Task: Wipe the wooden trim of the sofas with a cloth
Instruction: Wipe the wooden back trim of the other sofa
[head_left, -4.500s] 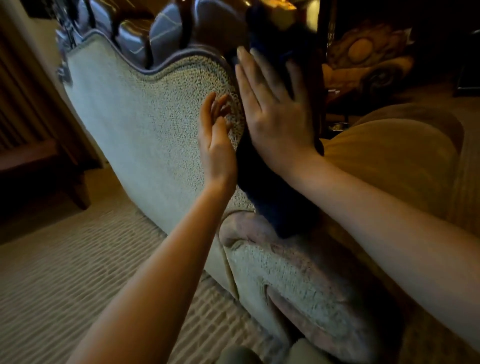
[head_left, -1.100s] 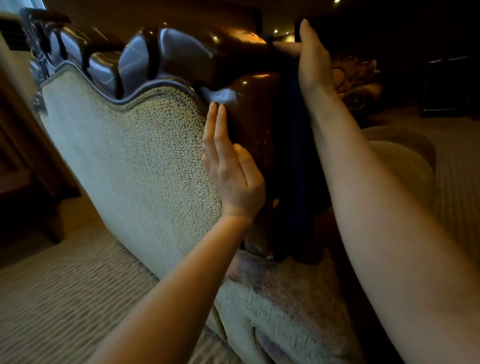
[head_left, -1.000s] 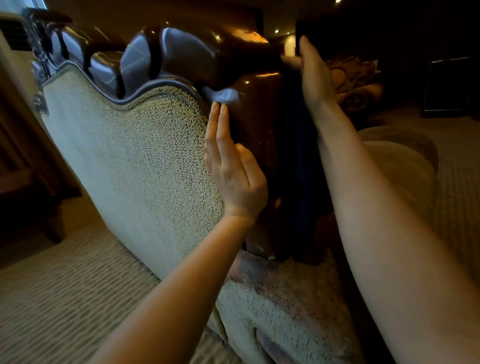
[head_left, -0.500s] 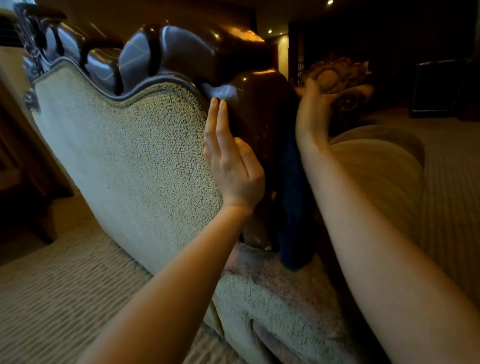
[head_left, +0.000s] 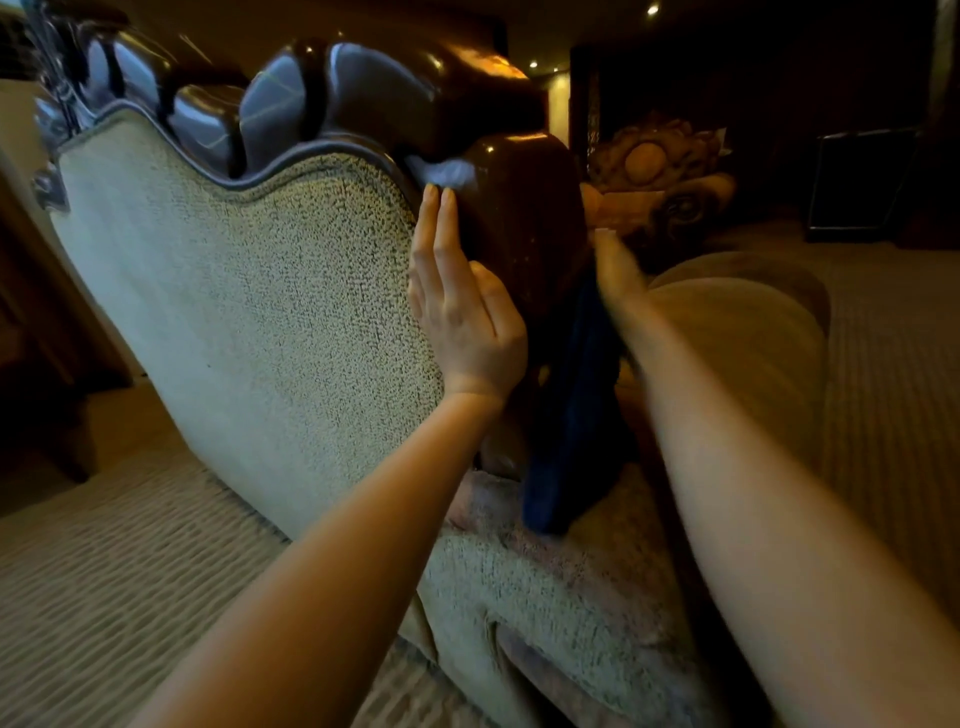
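Lower now on the far side of the wooden trim than a second ago: right hand, down from the top of the dark rounded post to about its middle, blurred, pressing the dark blue cloth against the wood. Cannot tell whether the fingers are curled round the cloth or laid flat on it. Cloth hanging lower too, its bottom end reaching the upholstered arm of the sofa. Left hand unchanged since then: flat, fingers straight and together, resting against the edge where pale textured fabric meets the post, fingertips just under a bright reflection on the wood. Hands apart, one on each side of the post.

Counted: two hands, two bare forearms, one cloth, one pale sofa back close up with glossy scalloped trim along its top. One carved ornate piece beyond the post, in dim light. One rounded tan cushion to the right of the right forearm. Ribbed carpet on the floor below and to the right.
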